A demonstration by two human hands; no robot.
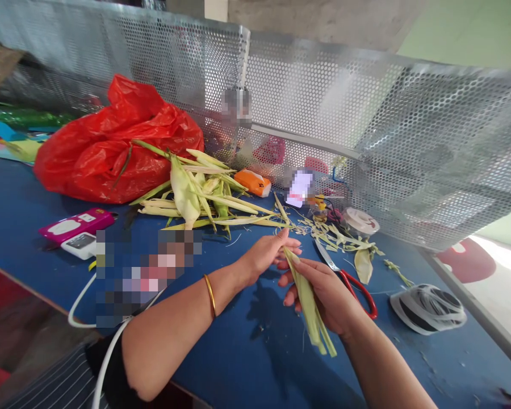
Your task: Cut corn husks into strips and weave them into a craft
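Observation:
A folded bundle of pale green corn husk (307, 307) hangs slantwise over the blue table, its strips spread at the lower end. My right hand (330, 292) grips it with the thumb pressed along its upper part. At the bundle's narrow top end, my left hand (266, 255) has its fingers curled and closed on the husk; the exact pinch is partly hidden. Red-handled scissors (360, 289) lie just beyond my right hand, blades pointing away. Past my left hand, a heap of corn husks (187, 193) rests on the table.
A red plastic bag (123, 147) stands behind the heap, near a perforated metal screen (302, 102). An orange packet (252, 183), a lit phone (300, 188), a roll of tape (360, 220) and husk scraps (323, 230) lie farther back. A wrapped black-and-white bundle (428, 308) sits right.

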